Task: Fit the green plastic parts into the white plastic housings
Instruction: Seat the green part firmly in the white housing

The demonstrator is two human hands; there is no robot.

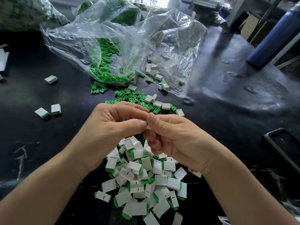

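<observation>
Pinching a small piece (148,125) between their fingertips, the left hand (110,125) and right hand (172,137) meet above the black table (48,143); only a sliver of green and white shows between the thumbs, the rest is hidden. Directly below the hands lies a pile of assembled white housings (142,181) with green ends. Just beyond the fingers, loose green parts (128,95) and a few empty white housings (156,103) are scattered, spilling from a crumpled clear plastic bag (129,38). Three assembled pieces (56,109) lie apart on the left, and a blue bottle (272,38) stands at the far right
</observation>
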